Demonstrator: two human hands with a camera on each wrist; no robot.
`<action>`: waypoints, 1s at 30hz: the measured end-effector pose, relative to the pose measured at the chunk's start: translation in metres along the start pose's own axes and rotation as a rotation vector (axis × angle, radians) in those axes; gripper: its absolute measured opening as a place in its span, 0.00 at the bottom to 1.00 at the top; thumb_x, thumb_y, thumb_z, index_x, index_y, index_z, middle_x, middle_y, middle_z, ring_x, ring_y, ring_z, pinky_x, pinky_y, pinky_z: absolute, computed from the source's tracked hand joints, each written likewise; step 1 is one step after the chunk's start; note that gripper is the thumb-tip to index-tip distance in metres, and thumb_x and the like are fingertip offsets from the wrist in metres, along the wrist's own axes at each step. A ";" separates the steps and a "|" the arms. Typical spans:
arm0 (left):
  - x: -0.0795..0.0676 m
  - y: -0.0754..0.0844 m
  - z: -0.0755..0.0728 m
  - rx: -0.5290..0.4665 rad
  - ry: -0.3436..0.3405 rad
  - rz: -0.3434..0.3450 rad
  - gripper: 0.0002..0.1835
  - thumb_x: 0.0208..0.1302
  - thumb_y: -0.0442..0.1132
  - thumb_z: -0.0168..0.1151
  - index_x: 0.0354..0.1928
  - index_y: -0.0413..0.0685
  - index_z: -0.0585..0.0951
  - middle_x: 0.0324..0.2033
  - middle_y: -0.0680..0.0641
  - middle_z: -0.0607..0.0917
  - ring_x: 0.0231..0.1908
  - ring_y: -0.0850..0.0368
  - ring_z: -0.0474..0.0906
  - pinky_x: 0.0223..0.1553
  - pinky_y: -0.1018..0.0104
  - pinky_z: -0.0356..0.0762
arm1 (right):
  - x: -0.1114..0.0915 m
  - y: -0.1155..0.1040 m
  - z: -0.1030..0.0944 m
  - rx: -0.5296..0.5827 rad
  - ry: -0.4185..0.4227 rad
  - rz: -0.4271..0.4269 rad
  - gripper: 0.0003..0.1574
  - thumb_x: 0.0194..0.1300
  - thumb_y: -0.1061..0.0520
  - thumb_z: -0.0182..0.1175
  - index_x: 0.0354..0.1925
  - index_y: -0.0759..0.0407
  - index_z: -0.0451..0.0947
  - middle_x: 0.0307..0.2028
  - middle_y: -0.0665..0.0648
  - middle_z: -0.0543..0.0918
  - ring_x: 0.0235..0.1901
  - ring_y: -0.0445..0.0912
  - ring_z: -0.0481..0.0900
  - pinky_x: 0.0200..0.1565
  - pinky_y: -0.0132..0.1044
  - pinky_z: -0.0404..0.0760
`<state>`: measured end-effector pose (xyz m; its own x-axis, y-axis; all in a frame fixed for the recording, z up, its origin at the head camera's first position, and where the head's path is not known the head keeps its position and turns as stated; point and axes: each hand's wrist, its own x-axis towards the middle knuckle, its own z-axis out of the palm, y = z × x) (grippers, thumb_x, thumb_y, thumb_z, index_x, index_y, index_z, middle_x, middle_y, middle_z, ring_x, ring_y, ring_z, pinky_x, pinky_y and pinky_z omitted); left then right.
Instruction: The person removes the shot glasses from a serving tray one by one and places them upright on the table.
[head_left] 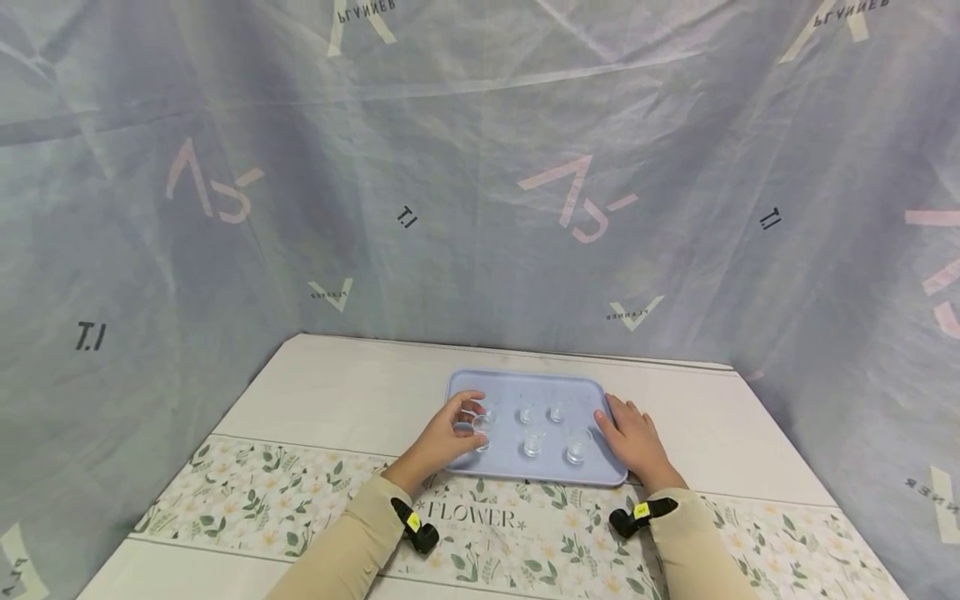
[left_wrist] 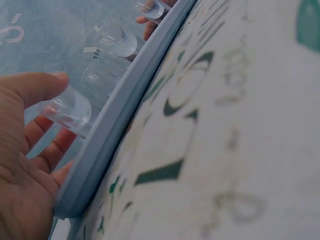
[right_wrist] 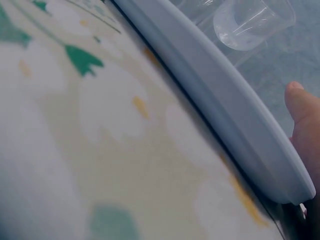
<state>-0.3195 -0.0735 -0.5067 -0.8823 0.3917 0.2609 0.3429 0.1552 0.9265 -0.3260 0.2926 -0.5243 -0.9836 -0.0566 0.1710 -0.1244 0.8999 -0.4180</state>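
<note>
A light blue rectangular tray (head_left: pixel 506 468) lies on the table with several small clear cups on it. My left hand (head_left: pixel 442 437) reaches over the tray's left side. Its thumb and curled fingers hold the front-left clear cup (left_wrist: pixel 72 110), thumb at the rim and fingers behind. At the tray's right edge rests my right hand (head_left: pixel 637 437), fingers extended and thumb over the inside. The nearest cup to it is the front-right cup (head_left: pixel 577 448). Another cup (head_left: pixel 533 443) stands in the front row, and back-row cups (head_left: pixel 556 412) stand behind.
A floral strip (head_left: pixel 300 492) printed with "FLOWER" crosses the white table (head_left: pixel 360 375) in front of the tray. Grey-blue printed curtains (head_left: pixel 450 167) enclose the back and both sides. Dark bands with small black devices (head_left: pixel 423 533) sit on both wrists.
</note>
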 end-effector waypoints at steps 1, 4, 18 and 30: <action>0.000 0.000 0.000 0.005 -0.004 0.000 0.36 0.62 0.27 0.69 0.70 0.44 0.67 0.54 0.41 0.76 0.53 0.46 0.75 0.53 0.58 0.80 | 0.000 0.000 0.000 0.001 -0.001 0.000 0.47 0.80 0.35 0.37 0.76 0.70 0.54 0.73 0.72 0.60 0.74 0.72 0.49 0.72 0.69 0.41; 0.000 -0.002 0.001 0.007 -0.006 0.008 0.36 0.62 0.26 0.68 0.71 0.43 0.66 0.54 0.42 0.76 0.52 0.47 0.76 0.54 0.55 0.80 | -0.001 -0.001 0.000 0.004 0.000 -0.002 0.47 0.80 0.35 0.37 0.75 0.70 0.54 0.73 0.72 0.60 0.74 0.72 0.49 0.72 0.69 0.41; -0.001 -0.004 0.001 -0.035 0.017 0.009 0.36 0.61 0.25 0.69 0.70 0.42 0.67 0.53 0.41 0.79 0.53 0.43 0.77 0.55 0.51 0.79 | -0.002 -0.001 -0.002 0.011 -0.004 0.002 0.47 0.80 0.34 0.37 0.76 0.70 0.54 0.74 0.71 0.60 0.74 0.71 0.48 0.72 0.68 0.41; 0.003 0.006 -0.009 -0.004 0.056 0.024 0.35 0.62 0.27 0.69 0.70 0.43 0.67 0.52 0.44 0.80 0.51 0.46 0.77 0.52 0.58 0.80 | -0.001 0.000 0.000 0.008 -0.013 0.004 0.48 0.79 0.33 0.36 0.76 0.70 0.53 0.74 0.72 0.59 0.74 0.71 0.48 0.72 0.68 0.40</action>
<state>-0.3236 -0.0797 -0.4981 -0.8906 0.3437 0.2979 0.3629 0.1425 0.9209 -0.3248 0.2926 -0.5246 -0.9857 -0.0587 0.1581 -0.1216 0.8968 -0.4254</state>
